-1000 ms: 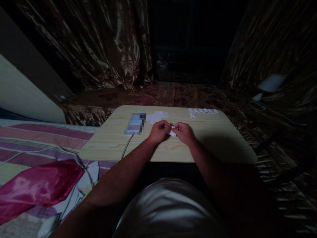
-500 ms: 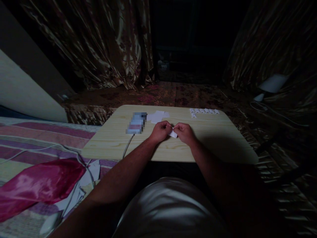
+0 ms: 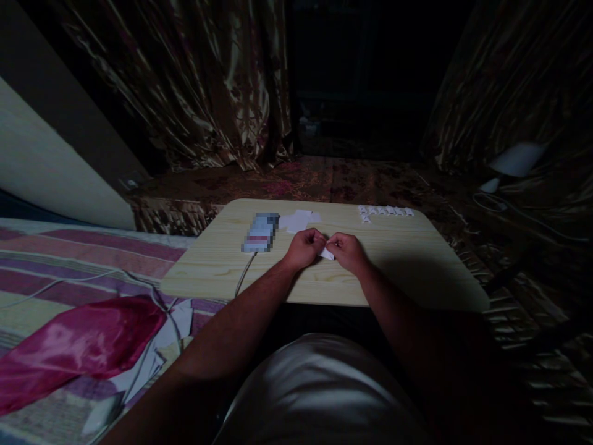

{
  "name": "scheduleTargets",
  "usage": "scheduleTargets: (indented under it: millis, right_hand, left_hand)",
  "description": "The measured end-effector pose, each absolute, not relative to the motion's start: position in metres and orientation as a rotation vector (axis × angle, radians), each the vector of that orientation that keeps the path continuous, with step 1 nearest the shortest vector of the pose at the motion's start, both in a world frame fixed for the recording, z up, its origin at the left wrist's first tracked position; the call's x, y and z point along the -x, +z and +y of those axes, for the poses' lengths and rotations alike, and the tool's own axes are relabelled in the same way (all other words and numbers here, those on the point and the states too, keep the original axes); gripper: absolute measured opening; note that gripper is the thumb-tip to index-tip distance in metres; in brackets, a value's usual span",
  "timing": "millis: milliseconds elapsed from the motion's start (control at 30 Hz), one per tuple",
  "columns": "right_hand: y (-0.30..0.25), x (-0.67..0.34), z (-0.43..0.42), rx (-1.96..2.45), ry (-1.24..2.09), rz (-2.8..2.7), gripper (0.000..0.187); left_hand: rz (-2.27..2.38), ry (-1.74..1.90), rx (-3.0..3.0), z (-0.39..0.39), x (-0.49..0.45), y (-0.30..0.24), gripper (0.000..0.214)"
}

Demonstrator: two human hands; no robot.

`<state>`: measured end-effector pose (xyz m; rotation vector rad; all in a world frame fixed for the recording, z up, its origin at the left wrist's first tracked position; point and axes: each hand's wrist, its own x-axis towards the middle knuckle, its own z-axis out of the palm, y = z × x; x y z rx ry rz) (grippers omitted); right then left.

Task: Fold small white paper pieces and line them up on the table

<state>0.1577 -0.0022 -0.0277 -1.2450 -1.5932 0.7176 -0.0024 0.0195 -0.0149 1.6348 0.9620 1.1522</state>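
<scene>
Between my two hands is a small piece of white paper (image 3: 327,253), just above or on the light wooden table (image 3: 217,272); its upper part is hidden by my fingers. My left hand (image 3: 304,248) pinches its left side, and my right hand (image 3: 346,251) pinches the right side, the fingertips nearly meeting. Beyond my left hand lie flat white paper sheets (image 3: 300,220), overlapping. Several small folded white paper pieces (image 3: 388,211) stand in a row at the table's far right, with one more folded piece (image 3: 365,219) in front of the row.
A phone-like device (image 3: 260,232), blurred out, lies on the table's left with a cable (image 3: 244,275) running off the near edge. On the striped bed (image 3: 92,262) at left are a pink satin cloth (image 3: 88,337) and loose papers. A white lamp (image 3: 517,159) stands at right.
Both hands keep their pinch on the paper, with slight finger movement; less of the paper shows now. The whole view has shifted slightly. The row of folded pieces is unchanged.
</scene>
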Motion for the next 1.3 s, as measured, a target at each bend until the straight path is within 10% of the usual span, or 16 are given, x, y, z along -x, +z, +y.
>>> scheduleTargets:
  millis: [1300]
  right_hand:
    - [-0.023,-0.159,-0.0044,1.252,0.73,-1.622,0.01]
  left_hand:
    - [0.926,1.169,-1.535,0.0203,0.0015,-0.0108,0.018]
